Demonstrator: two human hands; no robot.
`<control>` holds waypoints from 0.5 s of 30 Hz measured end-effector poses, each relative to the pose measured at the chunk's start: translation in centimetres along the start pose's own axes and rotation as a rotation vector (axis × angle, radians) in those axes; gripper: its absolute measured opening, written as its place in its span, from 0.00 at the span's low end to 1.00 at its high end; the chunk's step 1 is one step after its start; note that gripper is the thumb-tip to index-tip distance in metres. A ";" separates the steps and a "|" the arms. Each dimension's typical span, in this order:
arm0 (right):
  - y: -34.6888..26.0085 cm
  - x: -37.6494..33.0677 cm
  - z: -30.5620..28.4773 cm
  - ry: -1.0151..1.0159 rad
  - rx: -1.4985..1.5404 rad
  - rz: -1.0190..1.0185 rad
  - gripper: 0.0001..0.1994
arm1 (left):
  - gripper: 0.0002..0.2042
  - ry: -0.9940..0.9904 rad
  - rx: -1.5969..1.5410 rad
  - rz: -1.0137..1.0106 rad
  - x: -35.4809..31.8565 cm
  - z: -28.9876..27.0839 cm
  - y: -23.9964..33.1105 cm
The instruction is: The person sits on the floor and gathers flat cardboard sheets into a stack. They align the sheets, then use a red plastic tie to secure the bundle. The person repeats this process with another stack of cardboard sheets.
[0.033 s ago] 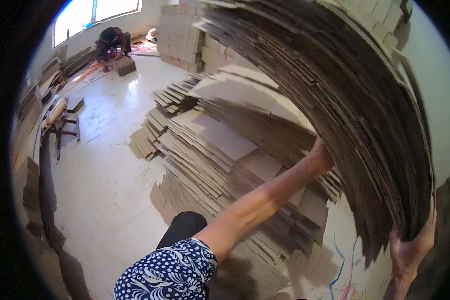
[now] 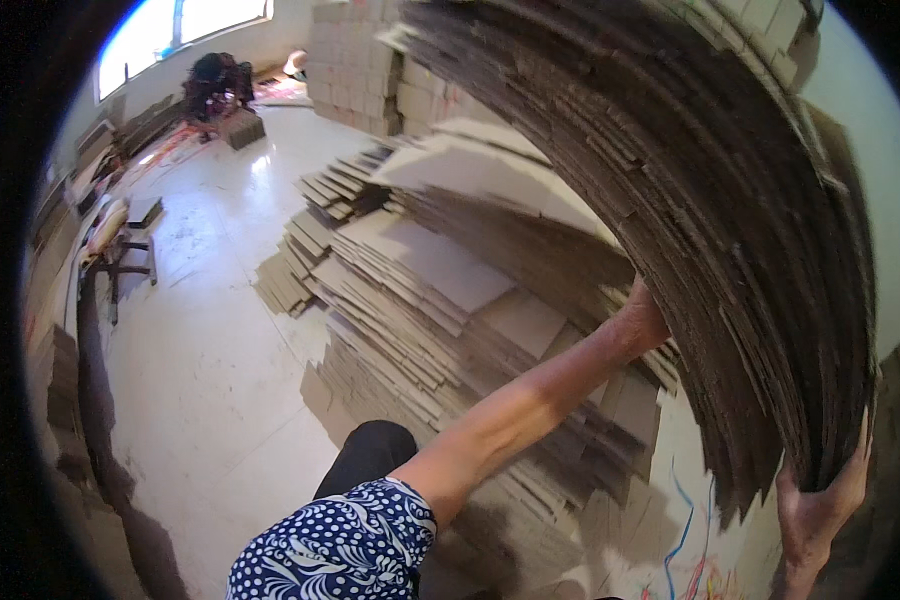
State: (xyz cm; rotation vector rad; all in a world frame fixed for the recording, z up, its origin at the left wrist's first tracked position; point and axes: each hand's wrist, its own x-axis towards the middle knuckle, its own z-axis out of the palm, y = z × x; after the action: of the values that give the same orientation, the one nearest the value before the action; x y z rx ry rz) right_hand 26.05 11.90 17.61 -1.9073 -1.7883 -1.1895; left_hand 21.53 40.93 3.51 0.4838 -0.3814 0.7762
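Observation:
A thick, curved bundle of brown-grey cardboard sheets [image 2: 670, 200] fills the upper right, raised off the floor and tilted, with its layered edges towards me. My left hand [image 2: 647, 312] reaches against its inner, lower side; the fingers are hidden behind the sheets. Round the bundle's near right end my right hand [image 2: 822, 505] is closed, thumb on one side and fingers on the other. Below the left forearm and beyond it lie more cardboard sheets [image 2: 420, 260], fanned out in overlapping piles on the floor.
Block-like stacks of cardboard [image 2: 350, 70] stand by the far wall. Another person [image 2: 215, 85] bends over a small bundle [image 2: 241, 129] near the window. A low dark stool [image 2: 130, 262] stands at left. Blue strapping [image 2: 681, 530] lies on the floor near my right hand.
The bundle's right end and my right hand have shifted very slightly to the right. The background has slid a little to the left. Both hands keep their places on the bundle.

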 end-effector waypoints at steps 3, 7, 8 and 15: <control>-2.0 -4.3 1.5 -0.085 0.125 0.168 0.37 | 0.38 0.111 0.100 0.139 -3.3 -0.7 -2.8; -4.4 -8.1 1.9 -0.167 0.013 0.212 0.39 | 0.34 0.137 -0.371 0.020 -7.2 -0.9 -4.7; -4.8 -8.9 1.9 -0.176 -0.001 0.190 0.40 | 0.33 0.131 -0.434 -0.011 -8.0 -1.0 -5.0; -6.4 -12.6 4.4 -0.240 0.126 0.128 0.41 | 0.30 0.185 -0.471 0.064 -15.7 -4.9 -4.8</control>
State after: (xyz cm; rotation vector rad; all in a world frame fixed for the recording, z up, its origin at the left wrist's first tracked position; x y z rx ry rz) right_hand 23.04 7.41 3.85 -2.1268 -1.7755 -0.8142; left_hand 15.49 31.71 -9.55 -0.0416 -0.3932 0.7561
